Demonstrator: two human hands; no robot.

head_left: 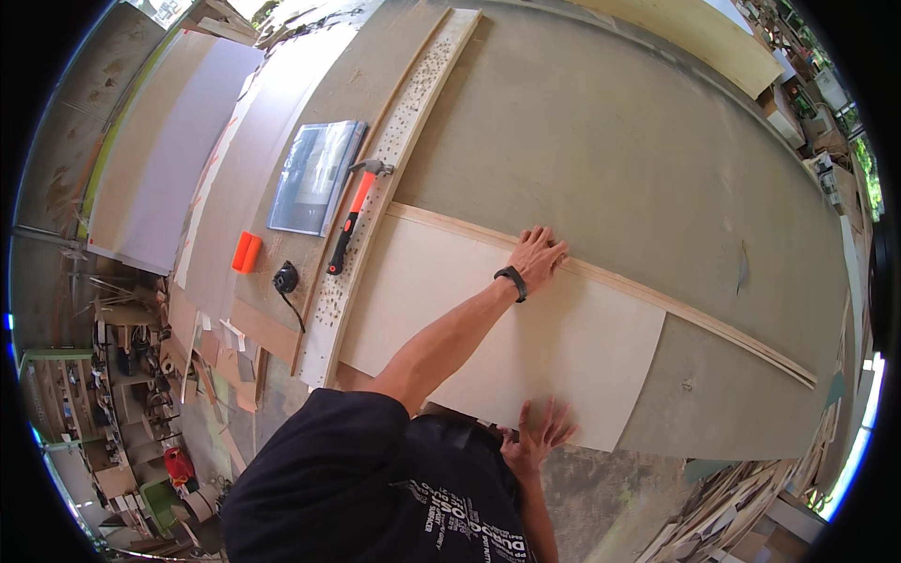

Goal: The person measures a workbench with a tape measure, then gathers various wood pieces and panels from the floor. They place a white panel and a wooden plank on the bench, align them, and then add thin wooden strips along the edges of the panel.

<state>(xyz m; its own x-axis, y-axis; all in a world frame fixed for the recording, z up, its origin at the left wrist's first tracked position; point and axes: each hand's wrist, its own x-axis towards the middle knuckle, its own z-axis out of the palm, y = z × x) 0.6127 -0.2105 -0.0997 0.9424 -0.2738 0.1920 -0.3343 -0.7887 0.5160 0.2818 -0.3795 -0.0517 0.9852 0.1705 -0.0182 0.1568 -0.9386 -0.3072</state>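
A pale thin wooden panel [441, 300] lies on the large grey-brown work surface. Along its far edge runs a long narrow wooden strip [638, 290], which extends past the panel's right end. My left hand [538, 258], with a dark band at the wrist, bends its fingers over the strip near its middle; the fingertips are partly hidden. Close to my body, my right hand [538, 436] rests at the panel's near edge with fingers spread, slightly blurred. Nothing shows in it.
Against the panel's left end is a long pale board [324, 342] covered in dark specks. On it rests an orange-and-black hammer [354, 216]. Further left are a plastic-covered pad [314, 178], an orange block [247, 252] and a black tape measure [285, 277]. Offcuts [723, 511] pile up lower right.
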